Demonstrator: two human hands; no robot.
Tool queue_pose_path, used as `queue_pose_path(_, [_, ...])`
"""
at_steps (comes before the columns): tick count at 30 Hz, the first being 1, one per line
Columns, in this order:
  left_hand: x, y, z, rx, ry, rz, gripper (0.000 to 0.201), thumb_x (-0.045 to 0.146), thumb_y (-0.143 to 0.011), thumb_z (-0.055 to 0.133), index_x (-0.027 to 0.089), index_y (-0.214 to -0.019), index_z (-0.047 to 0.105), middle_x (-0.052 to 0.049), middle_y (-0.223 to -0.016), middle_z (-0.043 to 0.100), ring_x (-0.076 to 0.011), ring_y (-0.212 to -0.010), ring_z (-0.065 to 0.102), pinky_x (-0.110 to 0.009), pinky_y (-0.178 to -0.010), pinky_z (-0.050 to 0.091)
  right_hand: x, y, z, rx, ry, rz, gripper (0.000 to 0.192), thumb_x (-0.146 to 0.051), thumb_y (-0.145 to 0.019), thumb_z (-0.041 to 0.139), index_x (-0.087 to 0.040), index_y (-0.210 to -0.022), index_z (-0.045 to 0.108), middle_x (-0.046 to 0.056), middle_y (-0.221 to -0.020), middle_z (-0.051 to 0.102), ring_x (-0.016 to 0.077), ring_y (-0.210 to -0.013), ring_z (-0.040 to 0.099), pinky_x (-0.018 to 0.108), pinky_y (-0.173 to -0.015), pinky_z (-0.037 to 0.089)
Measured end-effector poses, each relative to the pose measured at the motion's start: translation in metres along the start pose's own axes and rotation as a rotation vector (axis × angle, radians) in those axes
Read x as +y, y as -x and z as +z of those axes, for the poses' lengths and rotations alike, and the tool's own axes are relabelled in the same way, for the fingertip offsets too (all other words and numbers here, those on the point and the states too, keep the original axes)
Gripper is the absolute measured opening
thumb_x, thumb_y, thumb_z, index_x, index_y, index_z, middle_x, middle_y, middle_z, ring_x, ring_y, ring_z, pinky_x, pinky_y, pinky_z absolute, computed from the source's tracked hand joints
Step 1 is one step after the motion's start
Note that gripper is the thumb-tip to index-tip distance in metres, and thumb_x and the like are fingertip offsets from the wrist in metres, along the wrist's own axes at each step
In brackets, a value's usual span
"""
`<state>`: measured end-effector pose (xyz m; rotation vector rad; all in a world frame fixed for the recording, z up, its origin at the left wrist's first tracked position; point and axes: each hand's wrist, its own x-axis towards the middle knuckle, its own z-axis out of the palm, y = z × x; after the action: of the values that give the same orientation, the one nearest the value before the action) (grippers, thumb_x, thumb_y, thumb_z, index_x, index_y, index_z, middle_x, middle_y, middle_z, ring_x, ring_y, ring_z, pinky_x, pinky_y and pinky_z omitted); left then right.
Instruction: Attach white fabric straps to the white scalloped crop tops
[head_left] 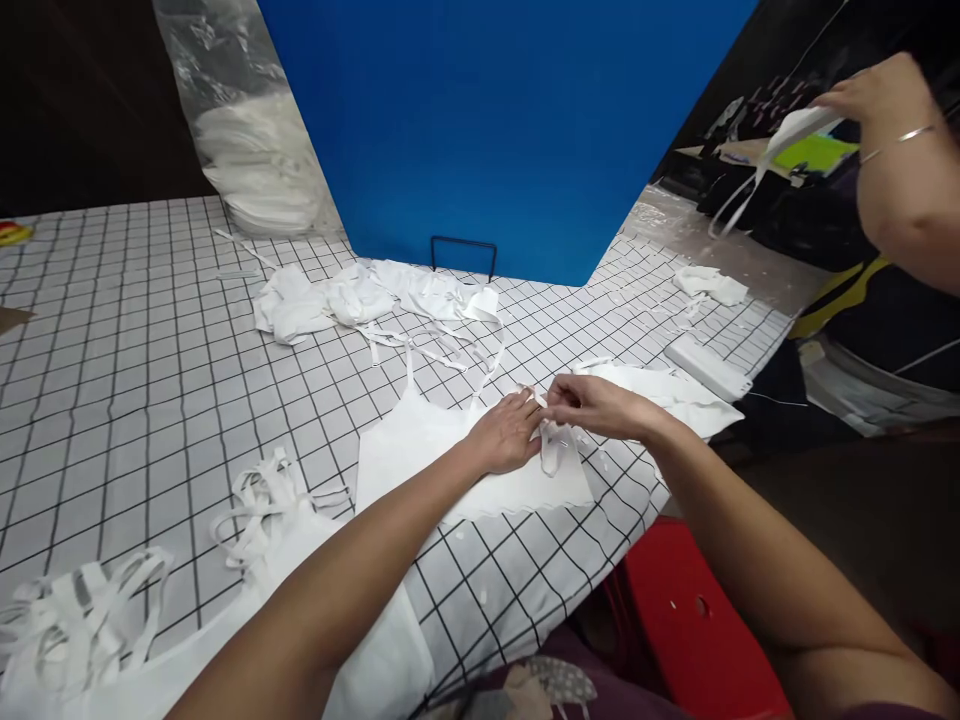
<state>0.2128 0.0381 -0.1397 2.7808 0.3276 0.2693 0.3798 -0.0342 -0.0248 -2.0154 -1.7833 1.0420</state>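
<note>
White cloth [420,450] and white straps [259,500] lie on a white table cover [135,340] gridded in black. At twelve o'clock a plain blue board [487,120]; at five o'clock a red stool [697,620].

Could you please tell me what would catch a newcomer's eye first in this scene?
Most striking is the bright blue panel standing upright at the far edge of the grid-patterned table. At centre, the left hand and right hand meet over a flat white fabric piece, pinching its strap. At upper right, a co-worker's hand lifts another white piece.
</note>
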Motion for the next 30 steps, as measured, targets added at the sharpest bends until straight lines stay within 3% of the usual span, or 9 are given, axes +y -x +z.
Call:
queue_pose_path(3, [0.000,0.000,0.000,-0.017,0.002,-0.018,0.049,0.038,-0.097,0.042,0.013,-0.139,0.048,-0.013,-0.151,0.044,-0.0347,-0.148,0.026,-0.050,-0.121,0.025,0.008,-0.010,0.007,0.106,0.023,0.059,0.027,-0.044,-0.083,0.064,-0.020,-0.091,0.056,0.002,-0.082,0.063,0.0139,-0.070,0.052,0.026,-0.060,0.040])
queue_pose_path(8, [0.001,-0.001,-0.001,0.018,-0.021,0.008,0.047,0.038,-0.097,0.044,0.013,-0.135,0.052,-0.013,-0.140,0.054,-0.0308,-0.139,0.039,-0.047,-0.120,0.025,0.014,-0.035,0.018,0.111,0.053,0.092,0.014,-0.031,-0.083,0.059,-0.020,-0.079,0.051,0.002,-0.075,0.060,0.0139,-0.067,0.049,0.026,-0.059,0.039])
queue_pose_path(12, [0.001,-0.001,-0.002,0.011,-0.022,0.014,0.050,0.043,-0.099,0.041,0.011,-0.135,0.053,-0.014,-0.138,0.056,-0.0301,-0.133,0.045,-0.045,-0.120,0.024,-0.007,0.004,0.011,0.112,0.222,-0.052,0.004,-0.024,-0.086,0.055,-0.020,-0.086,0.054,0.002,-0.075,0.061,0.0141,-0.064,0.049,0.026,-0.058,0.036])
queue_pose_path(15, [0.001,-0.002,-0.003,-0.040,0.001,-0.011,0.059,0.047,-0.100,0.036,0.012,-0.147,0.039,-0.014,-0.156,0.038,-0.0316,-0.146,0.029,-0.047,-0.122,0.020,-0.030,0.054,0.002,-0.166,0.292,-0.226,0.013,-0.030,-0.091,0.056,-0.019,-0.095,0.062,0.002,-0.074,0.066,0.0145,-0.062,0.055,0.026,-0.059,0.037])
queue_pose_path(17, [0.001,-0.002,-0.003,-0.070,0.022,-0.026,0.062,0.048,-0.101,0.034,0.014,-0.152,0.030,-0.011,-0.163,0.025,-0.0316,-0.152,0.016,-0.048,-0.122,0.018,-0.039,0.072,-0.001,-0.405,0.170,-0.270,0.025,-0.040,-0.095,0.056,-0.021,-0.107,0.065,0.002,-0.075,0.069,0.0144,-0.063,0.059,0.025,-0.061,0.040])
queue_pose_path(18, [0.001,-0.002,-0.003,-0.074,0.029,-0.032,0.061,0.048,-0.101,0.033,0.016,-0.153,0.030,-0.010,-0.164,0.024,-0.0312,-0.152,0.014,-0.049,-0.122,0.018,-0.039,0.073,-0.002,-0.433,0.100,-0.255,0.031,-0.046,-0.095,0.055,-0.021,-0.111,0.065,0.002,-0.076,0.070,0.0144,-0.064,0.061,0.025,-0.061,0.041])
queue_pose_path(23, [0.004,-0.001,-0.005,-0.023,0.011,-0.032,0.052,0.047,-0.101,0.036,0.017,-0.143,0.044,-0.011,-0.154,0.041,-0.0307,-0.149,0.025,-0.049,-0.122,0.020,-0.003,0.004,0.007,0.142,-0.060,0.047,0.047,-0.061,-0.095,0.044,-0.017,-0.091,0.061,0.007,-0.083,0.068,0.0144,-0.067,0.058,0.025,-0.058,0.040])
queue_pose_path(27, [0.003,0.000,-0.005,-0.006,-0.004,-0.020,0.050,0.048,-0.101,0.035,0.017,-0.138,0.049,-0.011,-0.144,0.051,-0.0296,-0.142,0.035,-0.047,-0.121,0.023,0.021,-0.053,0.016,0.113,0.083,0.206,0.036,-0.054,-0.089,0.058,-0.018,-0.086,0.058,0.006,-0.080,0.068,0.0150,-0.067,0.057,0.025,-0.057,0.040])
queue_pose_path(30, [0.002,0.000,-0.004,0.003,0.010,-0.011,0.053,0.047,-0.101,0.036,0.017,-0.144,0.044,-0.011,-0.147,0.048,-0.0283,-0.144,0.033,-0.047,-0.121,0.022,0.025,-0.062,0.018,0.120,0.156,0.181,0.022,-0.041,-0.089,0.061,-0.019,-0.085,0.057,0.005,-0.080,0.067,0.0153,-0.069,0.056,0.025,-0.059,0.039])
